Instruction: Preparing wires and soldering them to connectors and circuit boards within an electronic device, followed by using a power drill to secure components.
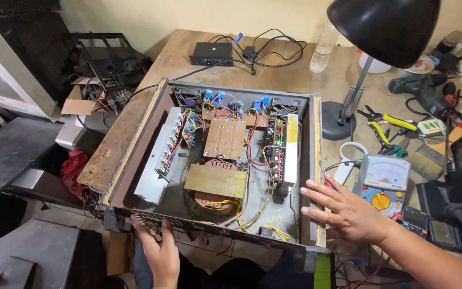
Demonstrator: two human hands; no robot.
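An open metal amplifier chassis (135,144) lies on the wooden workbench, lid off, showing circuit boards, heat sinks, coloured wiring and a round transformer (216,184) under a brass plate. My left hand (159,249) grips the chassis's near front panel at its left corner, fingers curled over the edge. My right hand (348,211) lies flat with fingers spread against the chassis's right side wall, near the front corner.
A black desk lamp (389,27) hangs over the right side. An analog multimeter (382,184), pliers, a brush and a cordless drill (423,91) crowd the bench at right. A small black box (212,53) with cables and a plastic bottle (324,48) stand at the back.
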